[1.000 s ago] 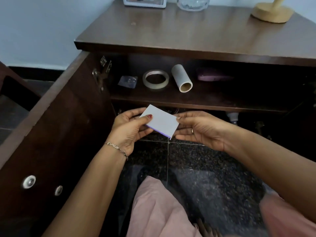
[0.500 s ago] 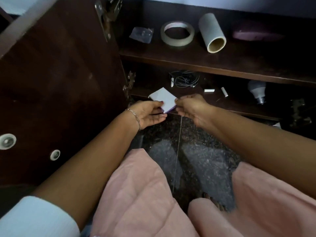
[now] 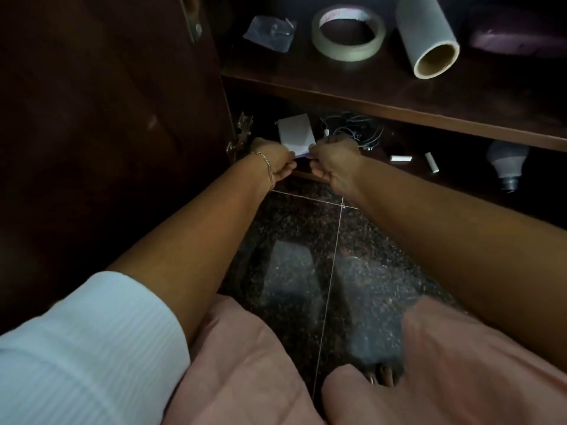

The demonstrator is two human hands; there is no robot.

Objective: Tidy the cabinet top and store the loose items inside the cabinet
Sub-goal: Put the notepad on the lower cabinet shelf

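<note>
A small white notepad [image 3: 296,132] with a purple edge lies flat over the lower shelf [image 3: 460,191] of the open cabinet, at its left end. My left hand [image 3: 273,162] pinches its near left corner and my right hand [image 3: 333,162] pinches its near right corner. Both hands are at the shelf's front edge. I cannot tell whether the pad rests on the shelf or hovers just above it.
The upper shelf [image 3: 383,96] holds a clear packet [image 3: 270,33], a tape ring [image 3: 348,33], a grey roll [image 3: 426,36] and a purple item [image 3: 518,38]. Tangled cable [image 3: 356,130], two small white pieces [image 3: 400,158] and a light bulb [image 3: 506,164] lie below. The open door [image 3: 107,118] stands left.
Both hands carried the notepad down from in front of the upper shelf and forward into the lower shelf. My view dropped, so the cabinet top is out of frame.
</note>
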